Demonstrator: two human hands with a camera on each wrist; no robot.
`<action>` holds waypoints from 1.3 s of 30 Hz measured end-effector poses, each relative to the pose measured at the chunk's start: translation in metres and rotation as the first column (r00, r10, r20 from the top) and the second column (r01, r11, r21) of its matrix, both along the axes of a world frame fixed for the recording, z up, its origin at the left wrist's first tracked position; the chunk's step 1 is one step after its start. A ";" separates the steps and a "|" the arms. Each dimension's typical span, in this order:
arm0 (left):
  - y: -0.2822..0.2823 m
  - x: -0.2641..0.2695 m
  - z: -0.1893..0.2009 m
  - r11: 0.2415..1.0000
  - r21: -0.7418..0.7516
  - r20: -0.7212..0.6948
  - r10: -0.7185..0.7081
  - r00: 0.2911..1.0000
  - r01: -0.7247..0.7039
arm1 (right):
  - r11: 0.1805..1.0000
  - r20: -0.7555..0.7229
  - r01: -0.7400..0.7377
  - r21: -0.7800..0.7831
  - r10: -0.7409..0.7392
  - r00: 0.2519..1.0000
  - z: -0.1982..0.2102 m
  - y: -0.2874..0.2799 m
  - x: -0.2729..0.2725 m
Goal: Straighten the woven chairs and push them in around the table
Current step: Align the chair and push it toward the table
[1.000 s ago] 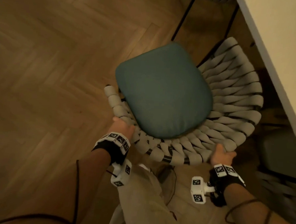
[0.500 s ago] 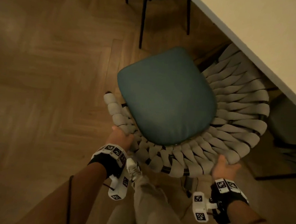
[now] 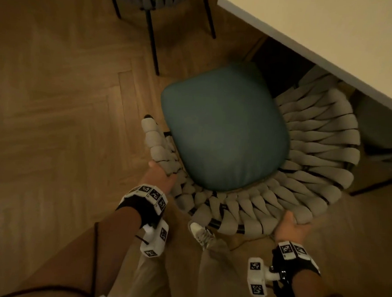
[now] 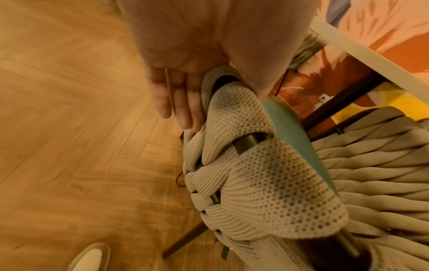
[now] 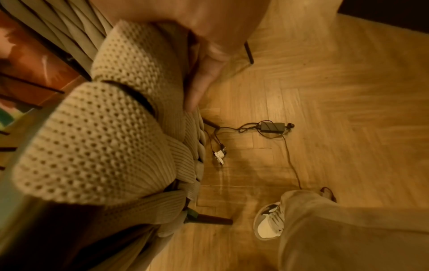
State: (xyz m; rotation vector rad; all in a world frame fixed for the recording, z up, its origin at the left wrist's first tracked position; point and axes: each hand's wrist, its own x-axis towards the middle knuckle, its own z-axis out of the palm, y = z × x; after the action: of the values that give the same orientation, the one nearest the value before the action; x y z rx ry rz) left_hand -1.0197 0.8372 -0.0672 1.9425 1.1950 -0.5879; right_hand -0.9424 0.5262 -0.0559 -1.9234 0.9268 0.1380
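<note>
Both hands hold the woven chair (image 3: 316, 155) by its back rim: left hand (image 3: 160, 175) at 8 o'clock, right hand (image 3: 292, 227) at 5, fingers flat against it. It sits crooked beside the surface (image 3: 334, 42). Next, I think: turn it, then push toward 1 o'clock.

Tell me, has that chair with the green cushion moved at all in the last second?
Yes. The chair has gone in toward the table: its woven right arm now sits under the table's edge, where earlier it stood clear of that edge.
</note>
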 end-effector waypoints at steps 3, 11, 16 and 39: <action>0.032 0.009 -0.005 0.993 0.030 -0.011 -0.110 0.994 0.110 | 0.993 -0.031 0.118 0.007 -0.118 0.993 -0.004 0.020 -0.020; 0.089 0.045 0.003 0.973 0.031 -0.031 -0.226 0.974 0.227 | 0.932 -0.126 0.359 0.042 -0.351 0.928 -0.013 0.074 -0.066; 0.108 0.076 0.006 0.960 0.070 -0.024 -0.271 0.962 0.272 | 0.884 -0.114 0.465 0.042 -0.458 0.882 -0.018 0.101 -0.072; 0.097 0.094 0.012 0.975 0.103 0.077 -0.206 0.976 0.197 | 0.831 -0.185 0.550 -0.087 -0.556 0.810 -0.002 0.056 -0.048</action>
State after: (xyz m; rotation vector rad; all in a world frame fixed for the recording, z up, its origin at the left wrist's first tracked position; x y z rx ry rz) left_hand -0.9259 0.9338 -0.0555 2.1640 0.9935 -0.5522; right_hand -0.9901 0.5826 -0.0575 -1.6039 1.6029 -0.0276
